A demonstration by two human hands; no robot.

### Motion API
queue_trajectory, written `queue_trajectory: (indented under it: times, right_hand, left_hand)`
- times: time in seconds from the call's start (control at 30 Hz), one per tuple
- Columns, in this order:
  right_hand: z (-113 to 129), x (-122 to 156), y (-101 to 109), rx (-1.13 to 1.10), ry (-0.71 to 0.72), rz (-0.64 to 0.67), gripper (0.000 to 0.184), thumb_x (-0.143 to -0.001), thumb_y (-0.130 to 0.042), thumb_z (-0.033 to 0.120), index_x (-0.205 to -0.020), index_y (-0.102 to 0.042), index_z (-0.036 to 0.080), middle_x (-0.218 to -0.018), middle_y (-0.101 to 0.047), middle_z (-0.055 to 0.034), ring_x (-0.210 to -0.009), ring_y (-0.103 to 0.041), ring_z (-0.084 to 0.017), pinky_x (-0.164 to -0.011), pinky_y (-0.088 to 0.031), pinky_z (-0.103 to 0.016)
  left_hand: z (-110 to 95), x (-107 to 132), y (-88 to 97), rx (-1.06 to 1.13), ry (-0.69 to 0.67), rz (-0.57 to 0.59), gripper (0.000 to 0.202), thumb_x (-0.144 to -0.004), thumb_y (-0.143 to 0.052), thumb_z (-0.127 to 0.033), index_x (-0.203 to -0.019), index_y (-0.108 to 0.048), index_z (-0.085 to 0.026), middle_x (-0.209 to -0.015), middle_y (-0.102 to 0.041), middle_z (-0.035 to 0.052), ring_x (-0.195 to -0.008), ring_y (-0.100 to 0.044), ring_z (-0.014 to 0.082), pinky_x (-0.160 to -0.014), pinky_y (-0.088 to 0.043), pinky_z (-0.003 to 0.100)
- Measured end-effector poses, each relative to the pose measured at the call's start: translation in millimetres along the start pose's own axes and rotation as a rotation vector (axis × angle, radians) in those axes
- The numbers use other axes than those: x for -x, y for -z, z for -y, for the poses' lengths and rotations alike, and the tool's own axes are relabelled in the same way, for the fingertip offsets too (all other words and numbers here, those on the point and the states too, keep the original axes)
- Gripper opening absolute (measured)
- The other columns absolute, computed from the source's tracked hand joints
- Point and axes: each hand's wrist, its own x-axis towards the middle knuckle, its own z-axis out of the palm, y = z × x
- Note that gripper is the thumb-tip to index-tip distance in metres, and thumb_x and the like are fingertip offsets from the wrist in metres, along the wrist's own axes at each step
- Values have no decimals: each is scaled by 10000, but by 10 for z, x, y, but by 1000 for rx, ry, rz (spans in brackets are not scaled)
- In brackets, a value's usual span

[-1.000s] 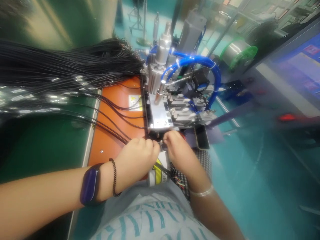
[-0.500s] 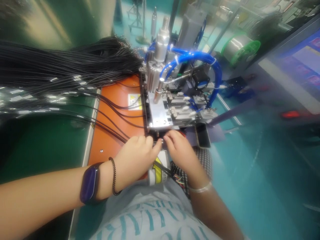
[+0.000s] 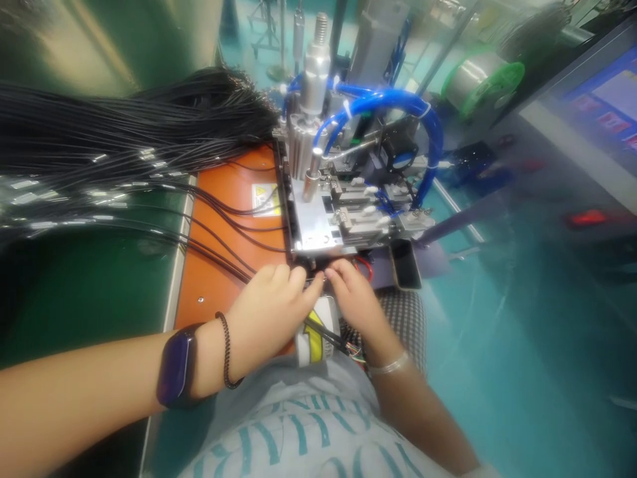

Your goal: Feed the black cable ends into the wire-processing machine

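The left hand (image 3: 279,299) curls over thin, black-sheathed cables (image 3: 219,260) lying across the orange tabletop (image 3: 213,299), its thumb nearly meeting the right hand's (image 3: 352,287) bunched fingertips before the silvery, flat metal plate (image 3: 309,226); I cannot tell what either pinches. The step looks like fine cable handling, and next seems to call for steady alignment.

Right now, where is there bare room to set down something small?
On the orange surface: a patch around the screw, bordered by black cables, the left hand and the surface's pale edge. Crowded: in front of the silver plate, where the right hand nearly meets the left.
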Motion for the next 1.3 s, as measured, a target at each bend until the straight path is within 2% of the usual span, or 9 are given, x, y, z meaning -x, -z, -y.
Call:
queue_trajectory:
  times: [0.2, 0.33, 0.43, 0.5, 0.63, 0.7, 0.77, 0.93, 1.3]
  right_hand:
    - [-94, -54, -29, -378, -196, 117, 208, -838, -499, 385, -757, -534, 196, -599, -451, 56, -538, -414, -119, -517, -348, -241]
    - [-96, -47, 10, -352, -196, 27, 214, -836, -510, 391, -778, -559, 191, -617, -469, 50, -548, -425, -118, -529, -357, -240]
    - [-53, 25, 128, -275, -112, -21, 176, -862, -504, 350, -840, -577, 191, -707, -522, 22, -626, -480, -127, -576, -396, -245]
    - [-2, 107, 241, -236, -8, 41, 125, -863, -523, 291, -928, -584, 203, -779, -555, 3, -683, -516, -136, -614, -431, -253]
    - [120, 277, 427, -102, 470, 358, 305, -852, -557, 177, -1144, -571, 264, -959, -604, -37, -850, -563, -155, -755, -481, -286]
    - [181, 329, 459, -69, 682, 440, 260, -870, -528, 153, -1088, -610, 267, -969, -629, -37, -899, -568, -149, -814, -472, -288]
    - [236, 353, 455, -85, 779, 434, 214, -889, -484, 131, -981, -632, 255, -895, -655, -21, -867, -575, -136, -820, -468, -283]
    - [293, 351, 367, -155, 824, 365, 184, -901, -455, 121, -886, -603, 228, -817, -677, -16, -817, -579, -131, -803, -481, -289]
    - [231, 326, 104, -174, 812, 157, 180, -903, -485, 133, -985, -625, 210, -904, -703, -48, -893, -616, -139, -829, -488, -302]
  left_hand:
    - [8, 16, -3, 2, -6, 2, 649, -743, -561, -217, -1364, -382, -156, -870, -548, 90, -759, -548, 262, -614, -393, 364]
    - [-25, 93, 27, 9, 19, 18, 464, -752, -572, -208, -1201, -522, -104, -832, -586, 98, -746, -588, 264, -616, -436, 364]
    - [-27, 128, 111, 54, 58, 95, 248, -756, -556, -151, -1002, -577, -126, -809, -611, 88, -731, -614, 256, -612, -459, 361]
    - [-5, 130, 172, 83, 66, 137, 190, -763, -524, -108, -945, -560, -151, -800, -623, 73, -720, -624, 250, -612, -468, 361]
    - [62, 113, 241, 104, 58, 154, 177, -734, -545, -97, -890, -519, -176, -758, -629, 42, -693, -629, 249, -602, -470, 353]
    - [83, 108, 251, 97, 62, 149, 181, -715, -574, -110, -871, -511, -175, -735, -624, 36, -685, -627, 248, -593, -464, 344]
    - [90, 110, 252, 94, 63, 144, 191, -699, -596, -118, -860, -511, -175, -733, -624, 36, -689, -627, 248, -599, -464, 341]
    - [95, 115, 243, 108, 66, 140, 204, -683, -606, -117, -862, -524, -172, -756, -634, 42, -702, -624, 244, -629, -474, 353]
    - [209, 88, 181, 132, 27, 104, 133, -722, -589, -127, -839, -557, -182, -844, -649, 62, -765, -622, 245, -689, -478, 377]
